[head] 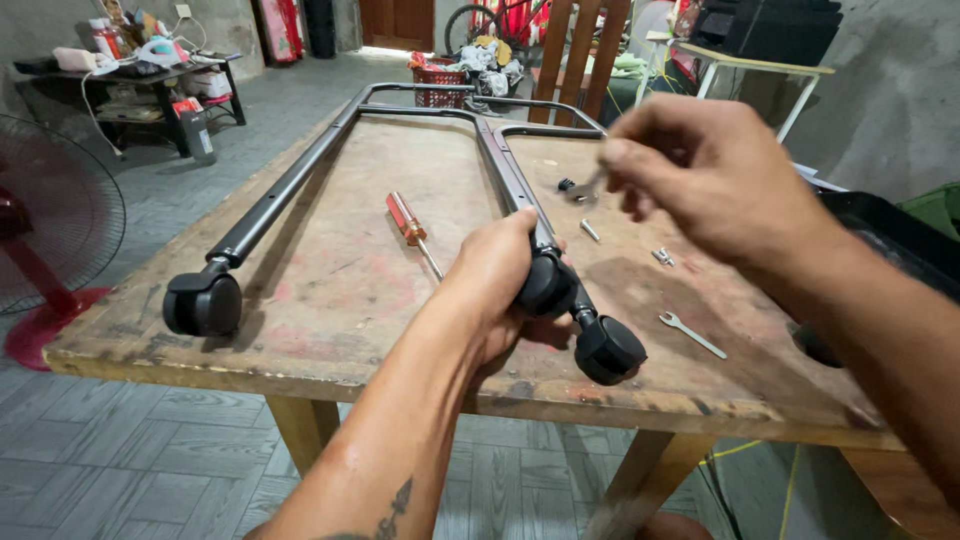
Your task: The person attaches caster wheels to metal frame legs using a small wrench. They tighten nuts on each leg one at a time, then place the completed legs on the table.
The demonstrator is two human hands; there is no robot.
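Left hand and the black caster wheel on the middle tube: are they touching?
Touching. The head view shows the left hand wrapped around the black caster wheel on the metal frame, fingers pressed on it with no gap.

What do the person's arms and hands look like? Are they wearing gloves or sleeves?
No gloves and no sleeves show: both arms are bare as far as the picture reaches. The left hand has no ring or watch that can be seen, and its forearm carries a dark tattoo near the bottom edge. The right hand is bare too, slightly blurred.

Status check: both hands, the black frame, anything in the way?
Left hand grips a caster on the black frame. Right hand raised, pinching small hardware. Screwdriver, wrench lie apart.
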